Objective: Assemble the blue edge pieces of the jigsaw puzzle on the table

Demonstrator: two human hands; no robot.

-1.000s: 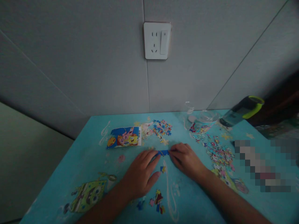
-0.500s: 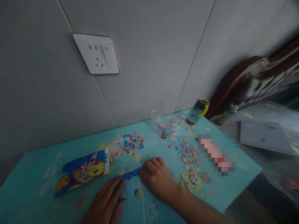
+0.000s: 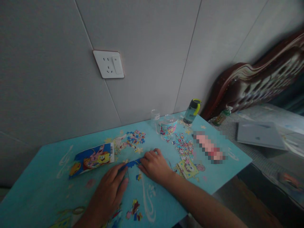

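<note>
My left hand [image 3: 108, 191] lies flat on the turquoise cartoon-printed table [image 3: 49, 177], fingers stretched toward a short blue strip of joined puzzle pieces [image 3: 131, 163]. My right hand [image 3: 154, 164] rests at the strip's right end with its fingertips curled down onto it. A single loose piece [image 3: 138, 177] lies just below the strip. A small cluster of pieces [image 3: 134, 213] sits nearer me. Loose puzzle pieces are heaped at the back [image 3: 133, 138] and to the right [image 3: 184, 144].
A picture card [image 3: 92, 158] lies at the left. A clear tub [image 3: 167, 124], a small clear cup [image 3: 155, 115] and a green-capped bottle [image 3: 192, 110] stand by the wall. A wall socket [image 3: 109, 64] is above. A dark carved headboard [image 3: 251, 82] and bed lie to the right.
The view has swung to the right, bringing the bed and headboard into sight. Both hands have stayed at the ends of the blue strip.
</note>
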